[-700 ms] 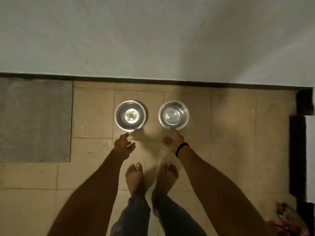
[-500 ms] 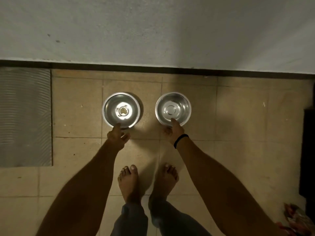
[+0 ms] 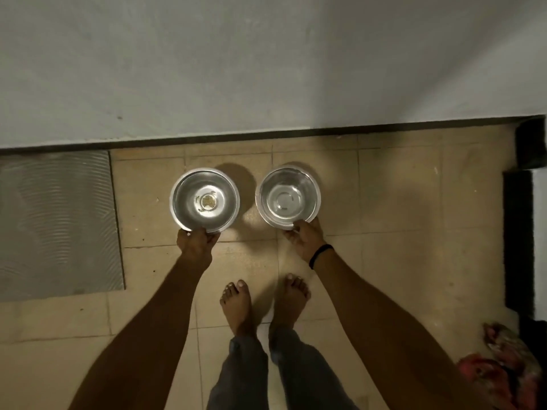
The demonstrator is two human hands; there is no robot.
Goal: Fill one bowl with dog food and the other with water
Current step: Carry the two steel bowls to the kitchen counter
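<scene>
On tiles, hands [image 3: 196, 243] [image 3: 305, 239] seemingly gripping bowls [image 3: 204, 201] [image 3: 287, 199] (steel)

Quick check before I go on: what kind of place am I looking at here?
Probably a home floor beside a wall, a pet feeding spot: tan floor tiles, a grey mat and two steel bowls, the left bowl and the right bowl, each gripped at its rim.
</scene>
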